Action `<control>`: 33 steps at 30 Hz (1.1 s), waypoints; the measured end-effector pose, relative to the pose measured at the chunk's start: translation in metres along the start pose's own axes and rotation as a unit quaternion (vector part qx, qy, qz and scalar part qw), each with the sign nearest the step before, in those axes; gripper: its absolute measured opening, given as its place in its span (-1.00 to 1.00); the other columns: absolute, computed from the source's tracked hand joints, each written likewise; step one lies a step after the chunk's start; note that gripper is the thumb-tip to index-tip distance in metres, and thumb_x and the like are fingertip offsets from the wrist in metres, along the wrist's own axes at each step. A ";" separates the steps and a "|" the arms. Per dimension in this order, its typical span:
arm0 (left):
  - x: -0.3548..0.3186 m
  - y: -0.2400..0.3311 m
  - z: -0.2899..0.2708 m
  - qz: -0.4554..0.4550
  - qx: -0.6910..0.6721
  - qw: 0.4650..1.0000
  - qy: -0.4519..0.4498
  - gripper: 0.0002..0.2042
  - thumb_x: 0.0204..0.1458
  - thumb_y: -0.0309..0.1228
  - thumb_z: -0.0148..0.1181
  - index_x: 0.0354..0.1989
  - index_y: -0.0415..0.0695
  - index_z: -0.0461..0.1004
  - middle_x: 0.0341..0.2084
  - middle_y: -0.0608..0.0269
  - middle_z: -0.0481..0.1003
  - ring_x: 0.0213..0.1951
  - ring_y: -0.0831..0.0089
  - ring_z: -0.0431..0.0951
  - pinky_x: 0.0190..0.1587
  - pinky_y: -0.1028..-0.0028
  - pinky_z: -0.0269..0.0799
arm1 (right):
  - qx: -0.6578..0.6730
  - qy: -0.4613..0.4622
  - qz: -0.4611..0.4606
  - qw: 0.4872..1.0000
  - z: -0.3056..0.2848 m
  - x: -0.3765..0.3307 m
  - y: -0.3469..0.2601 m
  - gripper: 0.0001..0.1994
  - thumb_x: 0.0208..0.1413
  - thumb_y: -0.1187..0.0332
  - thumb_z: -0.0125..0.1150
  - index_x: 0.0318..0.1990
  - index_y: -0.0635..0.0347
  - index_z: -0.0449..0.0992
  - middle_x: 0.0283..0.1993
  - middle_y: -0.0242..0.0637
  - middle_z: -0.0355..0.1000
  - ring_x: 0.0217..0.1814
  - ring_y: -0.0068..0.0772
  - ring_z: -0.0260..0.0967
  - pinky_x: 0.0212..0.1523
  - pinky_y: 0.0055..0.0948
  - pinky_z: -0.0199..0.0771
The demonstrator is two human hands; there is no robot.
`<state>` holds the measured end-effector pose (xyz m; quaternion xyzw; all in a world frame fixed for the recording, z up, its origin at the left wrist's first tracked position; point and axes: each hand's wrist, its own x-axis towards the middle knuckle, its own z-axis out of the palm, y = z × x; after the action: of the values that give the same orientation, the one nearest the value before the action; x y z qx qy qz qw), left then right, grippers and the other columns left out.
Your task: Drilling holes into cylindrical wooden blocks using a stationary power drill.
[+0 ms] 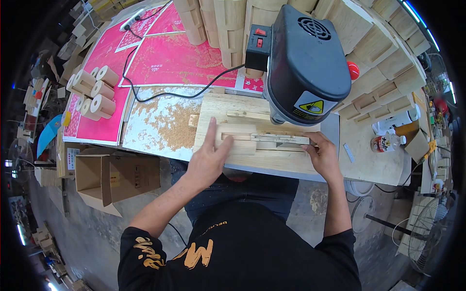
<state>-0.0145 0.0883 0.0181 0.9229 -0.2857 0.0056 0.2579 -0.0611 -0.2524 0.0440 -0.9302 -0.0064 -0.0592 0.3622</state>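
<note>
A pale wooden block (242, 149) with a recessed slot lies on a wooden board (272, 161) beneath the drill press head (310, 63). My left hand (204, 162) is at the block's left end, index finger stretched along that end and thumb resting over its top. Those two fingers are apart; the others are partly hidden. To the right of the block, a narrow pale strip (286, 139) lies lengthwise, overlapping the block's right end. My right hand (323, 153) pinches the strip's right end between thumb and fingers. The drill's tip is hidden under its head.
Sawdust (179, 128) covers the white tabletop on the left. Several bored wooden cylinders (103, 105) stand beyond it on pink sheets. A black cable (165, 94) crosses the table. Stacked wooden pieces (378, 58) rise behind. A bottle (388, 142) stands right; a cardboard box (121, 177) sits lower left.
</note>
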 end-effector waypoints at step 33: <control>0.054 0.033 0.055 -0.104 -0.167 0.979 0.058 0.11 -0.13 -0.43 0.52 0.47 -0.33 -0.26 0.13 -0.36 0.39 0.05 -0.16 0.55 0.05 0.20 0.52 | -0.098 0.235 -0.310 0.916 0.004 -0.004 -0.043 -0.90 0.00 0.38 0.28 -0.34 0.16 0.60 -0.21 -0.25 0.59 -0.20 -0.22 0.35 -0.04 -0.30 0.31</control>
<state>0.0059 0.0105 -0.0051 0.8899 -0.1694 -0.0158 0.4233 -0.0669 -0.2179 0.0691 -0.8715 -0.2036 -0.3858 0.2240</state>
